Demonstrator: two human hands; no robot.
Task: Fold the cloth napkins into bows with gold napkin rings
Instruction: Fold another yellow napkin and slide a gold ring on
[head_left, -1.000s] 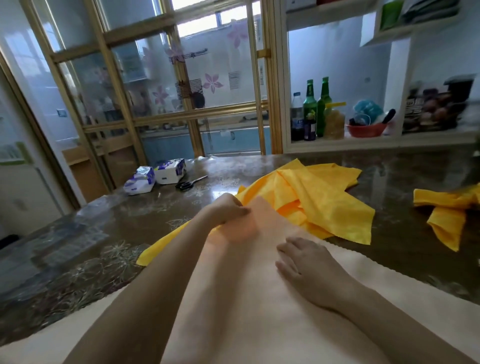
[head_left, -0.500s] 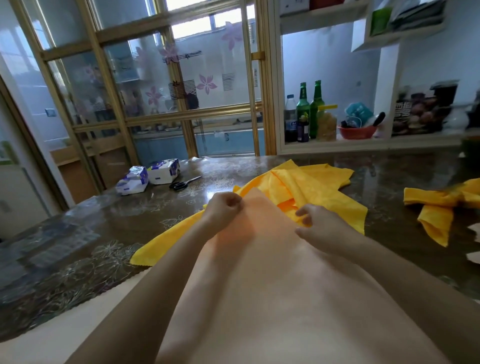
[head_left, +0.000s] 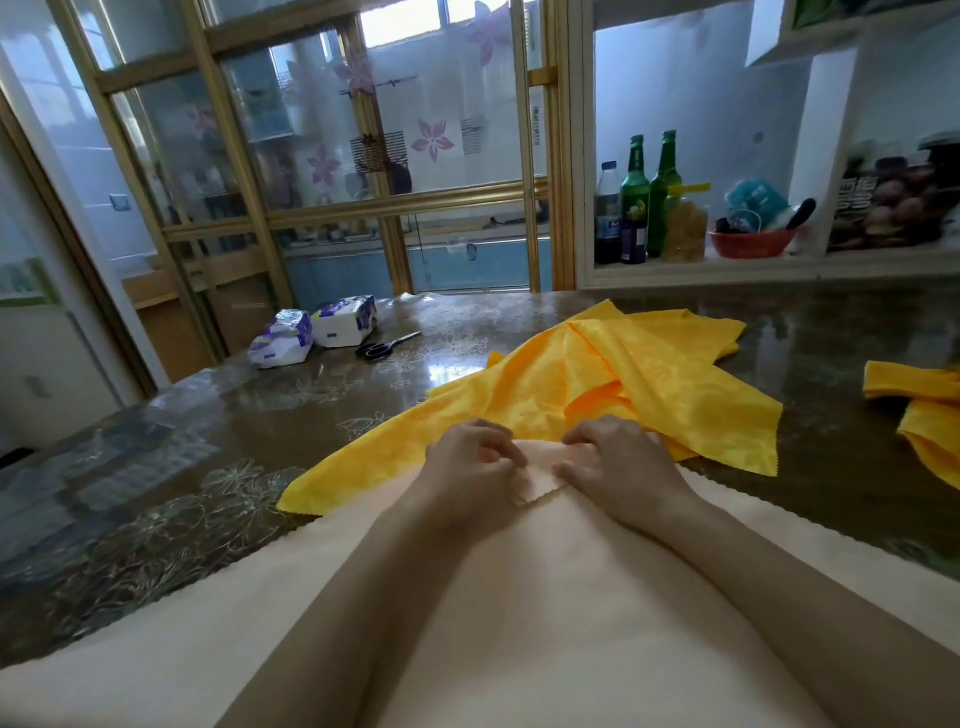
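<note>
Cream napkin (head_left: 571, 597): running off the picture's bottom edge; its far fold is lying partly hidden under the left hand (head_left: 467, 462) and right hand (head_left: 618, 467).
Yellow napkin (head_left: 924, 421): being cropped at the table's right edge.
Bottle labels (head_left: 634, 213): showing too small to read.

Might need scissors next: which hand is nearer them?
Left. The scissors lie beyond the left hand, slightly to its left; the right hand is farther right, both pinching the cream napkin.
</note>
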